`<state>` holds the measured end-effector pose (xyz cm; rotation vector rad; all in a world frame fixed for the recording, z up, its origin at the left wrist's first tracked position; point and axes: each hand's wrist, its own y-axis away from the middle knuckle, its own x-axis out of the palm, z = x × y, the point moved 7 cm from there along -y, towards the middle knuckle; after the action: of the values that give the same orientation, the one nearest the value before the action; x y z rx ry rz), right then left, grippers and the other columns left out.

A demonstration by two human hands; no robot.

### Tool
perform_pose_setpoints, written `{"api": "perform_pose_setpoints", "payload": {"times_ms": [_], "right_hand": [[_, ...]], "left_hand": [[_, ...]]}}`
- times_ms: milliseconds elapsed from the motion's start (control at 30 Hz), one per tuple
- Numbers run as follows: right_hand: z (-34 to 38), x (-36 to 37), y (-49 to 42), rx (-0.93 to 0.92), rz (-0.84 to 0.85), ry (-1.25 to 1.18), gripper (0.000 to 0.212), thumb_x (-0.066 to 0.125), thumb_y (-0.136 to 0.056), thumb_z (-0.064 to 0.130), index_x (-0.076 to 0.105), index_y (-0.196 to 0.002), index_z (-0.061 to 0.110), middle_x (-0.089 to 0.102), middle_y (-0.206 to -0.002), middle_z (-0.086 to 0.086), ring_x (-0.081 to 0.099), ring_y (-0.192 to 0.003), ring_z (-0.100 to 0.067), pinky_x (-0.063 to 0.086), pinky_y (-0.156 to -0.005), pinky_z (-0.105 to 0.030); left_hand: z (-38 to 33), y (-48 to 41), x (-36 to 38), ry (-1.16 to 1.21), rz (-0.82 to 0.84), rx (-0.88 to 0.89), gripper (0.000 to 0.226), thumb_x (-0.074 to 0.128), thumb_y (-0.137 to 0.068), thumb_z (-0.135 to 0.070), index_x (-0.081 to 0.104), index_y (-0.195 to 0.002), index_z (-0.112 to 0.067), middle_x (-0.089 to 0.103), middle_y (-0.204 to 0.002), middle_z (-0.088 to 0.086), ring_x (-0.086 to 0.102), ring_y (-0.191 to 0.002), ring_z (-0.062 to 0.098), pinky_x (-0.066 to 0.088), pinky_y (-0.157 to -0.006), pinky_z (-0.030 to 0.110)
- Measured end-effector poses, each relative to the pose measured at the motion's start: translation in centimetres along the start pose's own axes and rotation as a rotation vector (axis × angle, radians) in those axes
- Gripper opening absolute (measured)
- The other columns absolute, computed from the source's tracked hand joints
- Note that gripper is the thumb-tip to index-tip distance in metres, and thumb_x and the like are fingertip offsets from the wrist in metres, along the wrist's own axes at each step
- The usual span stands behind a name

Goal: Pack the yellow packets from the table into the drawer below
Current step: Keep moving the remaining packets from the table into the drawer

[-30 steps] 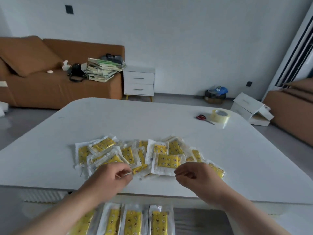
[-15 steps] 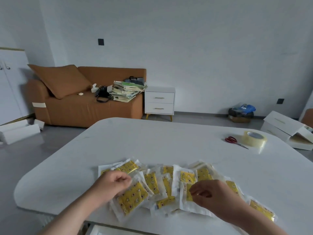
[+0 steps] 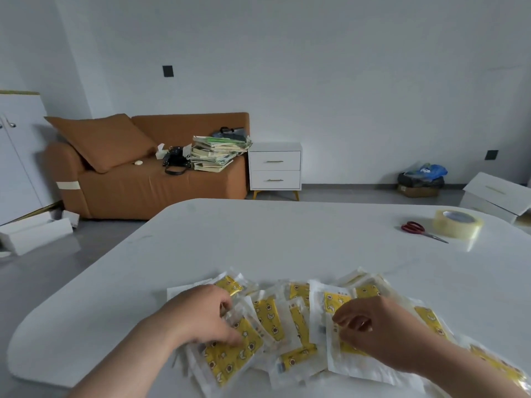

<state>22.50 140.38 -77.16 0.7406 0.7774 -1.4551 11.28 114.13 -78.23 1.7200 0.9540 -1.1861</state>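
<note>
**Packets**: yellow, in clear wrap, an overlapping heap at lower centre of frame, on table. No count given (too overlapped).

**Left hand**: left of the heap, fingers curled round left packet, thumb on its face. Narrow grip, holding.

**Right hand**: lower right, fingers curled onto the upper edge of right packet. Reads as a narrow pinch.

**Drawer**: out of frame now. Seen 1.0 s ago along the bottom edge, with at least 3 packets laid in a row.

**Change**: 1.0 s ago both hands at the near edge of the heap; 0.5 s ago moved onto it; now 1 packet in each. View lifted as well, room filling the upper half.

**Meaning for task**: probably 2 more packets about to go down to the drawer. Most of the heap still to pack.

**Also present**: scissors and tape, at right of frame, well apart from the heap.
</note>
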Motion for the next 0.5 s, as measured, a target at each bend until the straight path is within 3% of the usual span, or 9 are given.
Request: {"api": "perform_pose_setpoints", "payload": {"times_ms": [133, 300, 400, 500], "right_hand": [[-0.3, 0.0, -0.3, 0.003, -0.012, 0.115, 0.02, 0.07, -0.079, 0.04, 0.059, -0.093, 0.049, 0.059, -0.1, 0.023, 0.055, -0.09, 0.003, 0.042, -0.076, -0.01], [-1.1, 0.6, -0.3, 0.046, 0.035, 0.295, 0.057, 0.067, -0.078, 0.054, 0.053, -0.131, 0.038, 0.048, -0.13, 0.018, 0.04, -0.128, -0.009, 0.034, -0.105, -0.022], [-1.7, 0.9, 0.0, 0.077, 0.054, 0.364, 0.069, 0.063, -0.077, 0.062, 0.046, -0.138, 0.035, 0.047, -0.134, 0.015, 0.038, -0.13, -0.011, 0.031, -0.109, -0.025], [-1.9, 1.1, 0.0, 0.085, 0.088, 0.425, 0.071, 0.058, -0.077, 0.067, 0.045, -0.139, 0.033, 0.049, -0.131, 0.014, 0.039, -0.127, -0.013, 0.031, -0.109, -0.028]], "left_hand": [[-0.8, 0.1, 0.8, -0.215, 0.005, 0.037, 0.08, 0.073, -0.044, -0.072, 0.052, -0.111, -0.033, 0.053, -0.11, -0.017, 0.052, -0.1, 0.009, 0.049, -0.083, 0.03], [-0.9, 0.3, 1.1, -0.157, 0.014, 0.028, 0.068, 0.078, -0.052, -0.062, 0.047, -0.105, -0.032, 0.051, -0.105, -0.017, 0.05, -0.093, 0.007, 0.045, -0.075, 0.026], [-1.2, 0.7, 1.0, -0.084, 0.009, 0.032, 0.056, 0.082, -0.058, -0.052, 0.039, -0.089, -0.033, 0.045, -0.088, -0.018, 0.041, -0.074, 0.002, 0.032, -0.057, 0.023], [-1.2, 0.8, 1.1, -0.025, 0.005, 0.025, 0.059, 0.083, -0.059, -0.049, 0.035, -0.089, -0.035, 0.041, -0.084, -0.02, 0.041, -0.076, 0.002, 0.032, -0.058, 0.023]]}}
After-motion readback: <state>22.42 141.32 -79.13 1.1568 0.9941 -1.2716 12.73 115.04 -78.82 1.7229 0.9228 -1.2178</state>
